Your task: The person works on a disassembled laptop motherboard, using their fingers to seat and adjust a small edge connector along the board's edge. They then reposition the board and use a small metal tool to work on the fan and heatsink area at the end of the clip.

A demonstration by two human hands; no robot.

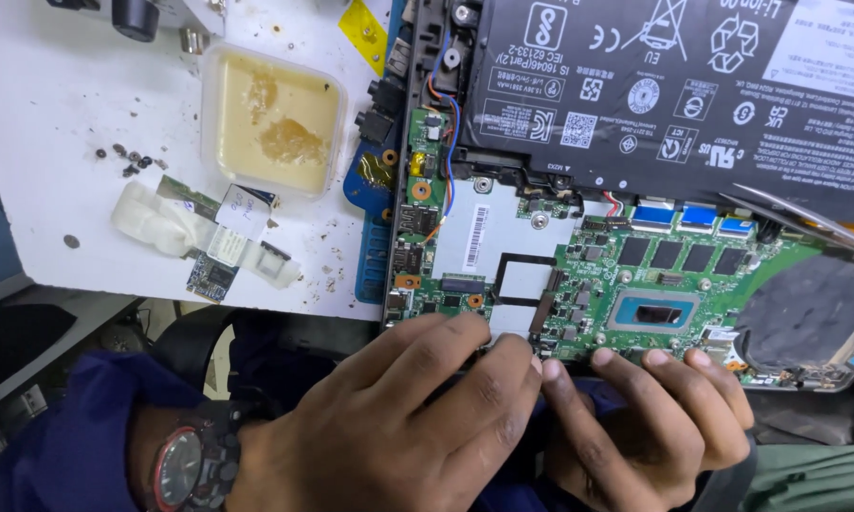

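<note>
An opened laptop lies with its green motherboard [635, 270] and large black battery [673, 85] exposed. My left hand [398, 427], with a dark wristwatch [185, 465] on it, curls its fingers over the laptop's near edge by the silver plate [479, 237]. A dark part shows between its fingers; I cannot tell what it is. My right hand [654, 417] lies beside it. Its fingertips rest on the near rim below the processor chip [654, 311], and its index finger touches my left fingertips.
On the white table [57, 85] to the left stand a clear plastic tub of yellowish paste [273, 118], several tiny screws [128, 159] and a white plastic strip with small circuit cards [209, 242]. Metal tweezers [806, 213] lie across the laptop's right side.
</note>
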